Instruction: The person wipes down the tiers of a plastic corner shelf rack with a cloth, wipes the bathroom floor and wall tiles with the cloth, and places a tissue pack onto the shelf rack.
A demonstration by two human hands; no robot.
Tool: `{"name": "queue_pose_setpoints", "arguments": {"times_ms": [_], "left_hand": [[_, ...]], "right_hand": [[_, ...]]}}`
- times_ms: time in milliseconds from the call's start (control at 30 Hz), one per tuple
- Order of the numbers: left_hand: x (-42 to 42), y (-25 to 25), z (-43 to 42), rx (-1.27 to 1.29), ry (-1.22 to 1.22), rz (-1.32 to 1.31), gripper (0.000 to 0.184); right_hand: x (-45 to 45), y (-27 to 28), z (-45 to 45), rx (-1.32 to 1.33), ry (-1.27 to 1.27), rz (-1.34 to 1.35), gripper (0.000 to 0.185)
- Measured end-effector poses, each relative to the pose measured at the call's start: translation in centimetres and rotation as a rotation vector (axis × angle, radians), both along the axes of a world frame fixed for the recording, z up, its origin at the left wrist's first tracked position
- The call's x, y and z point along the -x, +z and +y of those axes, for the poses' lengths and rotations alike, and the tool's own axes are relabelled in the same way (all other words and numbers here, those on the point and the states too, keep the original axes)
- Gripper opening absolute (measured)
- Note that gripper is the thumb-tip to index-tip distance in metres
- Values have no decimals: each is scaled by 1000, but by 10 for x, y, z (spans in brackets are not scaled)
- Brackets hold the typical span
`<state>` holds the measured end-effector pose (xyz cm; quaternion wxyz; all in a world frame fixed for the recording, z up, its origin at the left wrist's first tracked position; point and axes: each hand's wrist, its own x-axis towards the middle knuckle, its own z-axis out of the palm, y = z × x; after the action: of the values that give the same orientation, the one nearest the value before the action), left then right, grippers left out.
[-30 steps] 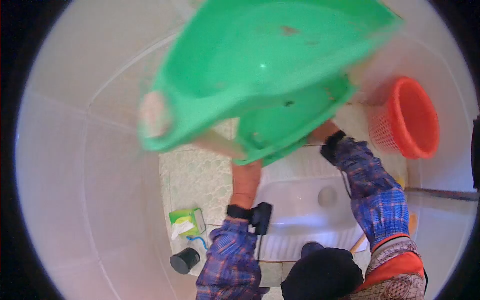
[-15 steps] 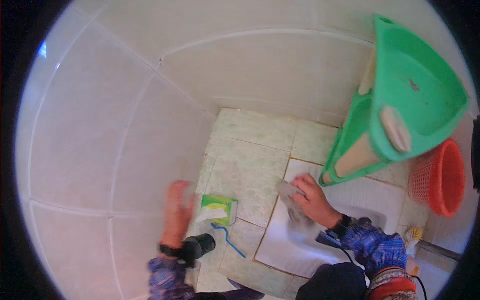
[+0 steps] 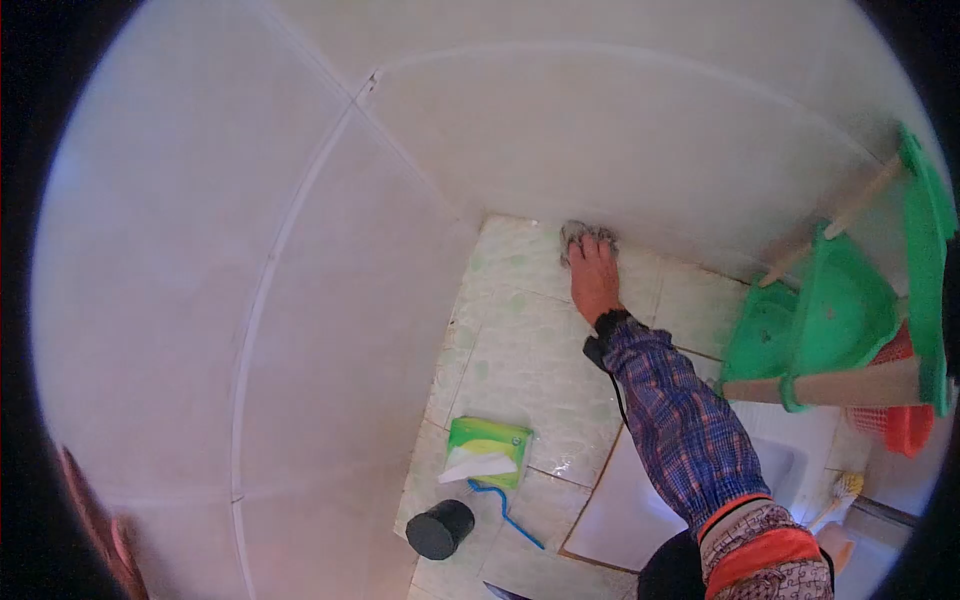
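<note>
In the head view, the right hand (image 3: 596, 280) holds a grey cloth (image 3: 588, 238), fingers bunched over it, against the floor (image 3: 530, 330) by the wall's foot. Nearer the wearer are the green tissue pack (image 3: 490, 445), blue hook-ended rod (image 3: 508, 515) and black cup (image 3: 440, 529); rightward, the green rack (image 3: 845, 300). The left hand (image 3: 112, 540), partly visible, is unreadable.

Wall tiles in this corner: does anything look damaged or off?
One spot does: high up, where the joint lines meet, a small dark, ragged mark breaks the pale wall. It looks like chipped grout or tile.
</note>
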<state>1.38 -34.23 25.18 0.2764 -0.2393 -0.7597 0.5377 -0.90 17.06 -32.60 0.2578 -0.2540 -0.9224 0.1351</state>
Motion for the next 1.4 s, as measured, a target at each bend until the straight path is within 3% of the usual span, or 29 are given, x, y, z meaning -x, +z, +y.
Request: {"name": "queue_pose_setpoints", "arguments": {"times_ms": [67,200,300,367,467,567,600,667,767,867,933,967,1033,1100,1200,1300,1400], "left_hand": [[3,-3,-2,37,77,-3,100],[12,-9,-6,88,-117,61,95],[9,-11,-2,62,-59,75,96],[13,-12,-10,66,-92,88,97],[10,-13,-3,88,-65,101,98],[17,-8,-14,124,-168,85,99],[10,-17,1,86,-62,112,99],[17,-11,-8,135,-131,113,99],[18,-9,-12,171,-175,106,99],[18,-9,-5,146,-151,106,98],[13,-10,-2,107,-124,101,97],[13,-11,0,89,-119,89,96],[13,-7,1,79,-139,82,96],[15,-5,-5,84,-178,63,95],[9,-8,0,62,-86,82,95],[7,-13,-3,48,-79,85,95],[13,-16,4,25,-189,107,87]], "right_hand": [[29,1,-3,35,28,-3,27],[105,-24,-11,27,125,60,34],[130,-20,-41,179,451,89,36],[113,-22,-60,464,840,63,31],[65,39,-64,381,820,53,30],[83,57,-28,220,456,330,29],[103,47,-20,153,407,335,29],[142,12,-11,29,304,339,30],[170,10,-33,51,132,-115,31],[181,-19,-33,97,255,-246,24],[145,-9,-57,69,515,-259,16],[119,-11,-73,170,691,-30,12],[80,19,-93,444,882,-294,17],[73,20,-77,518,735,-210,25],[101,42,-33,471,279,103,32],[135,0,-47,-43,287,54,32],[134,-15,-91,14,280,13,22]]}}
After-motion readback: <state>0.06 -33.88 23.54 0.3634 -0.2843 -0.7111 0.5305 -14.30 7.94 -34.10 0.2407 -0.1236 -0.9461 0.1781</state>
